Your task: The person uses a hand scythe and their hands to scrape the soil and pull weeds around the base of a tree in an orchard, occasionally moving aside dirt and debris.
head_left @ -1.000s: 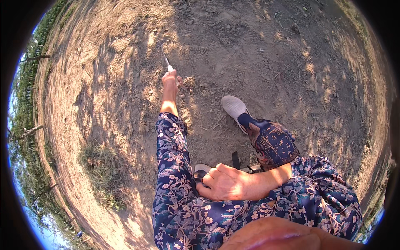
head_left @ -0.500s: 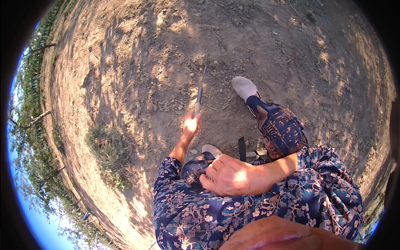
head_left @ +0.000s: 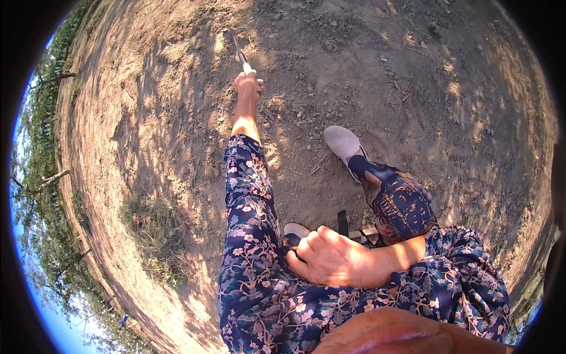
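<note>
My left arm reaches far forward. The left hand (head_left: pixel 248 87) is closed round the pale handle of a sickle-like hand tool (head_left: pixel 241 55). Its thin blade points away from me, low over the soil, with the tip by loose dirt; I cannot tell whether it touches. My right hand (head_left: pixel 337 259) rests at my lap in front of the floral shirt, back upward and fingers curled under. Whatever is inside those fingers, if anything, is hidden.
Dry, cloddy soil (head_left: pixel 330 76) with small stones lies ahead. My pale shoe (head_left: pixel 342 143) stands to the right; another shoe (head_left: pixel 296 230) shows partly near my right hand. Beside it is a black strap-like piece (head_left: pixel 342 222). Dry grass (head_left: pixel 154 233) is heaped at left, trees (head_left: pixel 41 230) beyond.
My left hand has moved forward and somewhat left with the tool, and the arm is now stretched out. The right hand stays at my lap, almost unmoved.
</note>
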The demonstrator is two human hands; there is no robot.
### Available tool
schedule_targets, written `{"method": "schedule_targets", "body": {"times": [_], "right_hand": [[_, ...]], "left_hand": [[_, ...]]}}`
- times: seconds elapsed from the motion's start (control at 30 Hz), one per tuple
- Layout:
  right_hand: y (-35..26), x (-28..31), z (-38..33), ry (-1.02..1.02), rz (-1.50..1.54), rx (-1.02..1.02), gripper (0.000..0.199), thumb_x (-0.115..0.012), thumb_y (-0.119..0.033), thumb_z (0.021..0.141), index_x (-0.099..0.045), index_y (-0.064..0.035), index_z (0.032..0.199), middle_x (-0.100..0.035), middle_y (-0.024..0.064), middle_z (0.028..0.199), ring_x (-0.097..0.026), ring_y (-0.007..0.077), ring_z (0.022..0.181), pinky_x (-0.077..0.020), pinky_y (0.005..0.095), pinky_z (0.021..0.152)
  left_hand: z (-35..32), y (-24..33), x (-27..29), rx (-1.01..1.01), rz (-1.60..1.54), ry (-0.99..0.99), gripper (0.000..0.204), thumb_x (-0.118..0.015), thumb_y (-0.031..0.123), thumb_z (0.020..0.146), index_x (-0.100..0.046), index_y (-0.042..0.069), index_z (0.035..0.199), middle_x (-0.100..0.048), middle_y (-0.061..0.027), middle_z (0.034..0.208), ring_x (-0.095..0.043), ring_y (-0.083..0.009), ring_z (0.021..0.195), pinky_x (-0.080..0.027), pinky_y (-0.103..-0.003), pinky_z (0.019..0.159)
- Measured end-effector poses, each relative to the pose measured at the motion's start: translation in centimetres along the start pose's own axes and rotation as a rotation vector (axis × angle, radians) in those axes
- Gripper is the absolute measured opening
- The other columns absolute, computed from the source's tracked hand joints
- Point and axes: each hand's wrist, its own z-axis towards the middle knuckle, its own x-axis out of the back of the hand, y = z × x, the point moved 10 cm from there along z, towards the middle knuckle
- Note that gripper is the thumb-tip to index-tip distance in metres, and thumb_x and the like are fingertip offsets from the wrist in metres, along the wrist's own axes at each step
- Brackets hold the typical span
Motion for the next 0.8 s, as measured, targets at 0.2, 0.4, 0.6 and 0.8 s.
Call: {"method": "schedule_targets", "body": {"times": [0.2,0.4,0.6,0.8], "right_hand": [[0.4,0.7,0.1,0.041,0.028,0.032,0.032,-0.053,-0.022,0.074,-0.055,-0.0014,0.098,-0.053,0.0061,0.076,-0.055,0.0209,0.075,-0.0424,0.0332,0.067],[0.4,1.4,-0.5,0.095,0.101,0.034,0.028,-0.055,-0.020,0.073,-0.055,0.0003,0.092,-0.053,0.0038,0.073,-0.054,0.0178,0.070,-0.0417,0.0327,0.065],[0.5,1.2,-0.4,0.037,0.168,0.024,0.027,-0.056,-0.020,0.072,-0.055,-0.0016,0.092,-0.051,0.0035,0.070,-0.054,0.0181,0.069,-0.0415,0.0311,0.063],[2.4,1.7,-0.4,0.074,0.071,-0.042,0.034,-0.054,-0.018,0.076,-0.056,-0.0017,0.106,-0.050,0.0052,0.077,-0.052,0.0180,0.072,-0.0429,0.0286,0.063]], "left_hand": [[-3.9,-6.7,-1.7,-0.018,-0.030,-0.212,0.010,-0.053,0.013,0.090,-0.046,0.005,0.089,-0.047,-0.0042,0.056,-0.047,-0.0130,0.041,-0.038,-0.028,0.032],[-16.3,-13.1,1.4,-0.006,0.308,-0.429,0.020,-0.052,0.015,0.091,-0.052,0.003,0.107,-0.048,-0.0006,0.059,-0.044,-0.0085,0.042,-0.036,-0.024,0.035],[-12.7,-9.1,2.3,-0.098,0.323,-0.326,0.018,-0.056,0.013,0.088,-0.056,0.004,0.104,-0.047,0.0012,0.057,-0.044,-0.0065,0.041,-0.035,-0.023,0.033],[0.5,3.3,-2.5,-0.305,0.074,-0.141,0.009,-0.052,0.011,0.089,-0.051,0.003,0.086,-0.050,-0.0032,0.055,-0.047,-0.0110,0.040,-0.037,-0.025,0.031]]}}
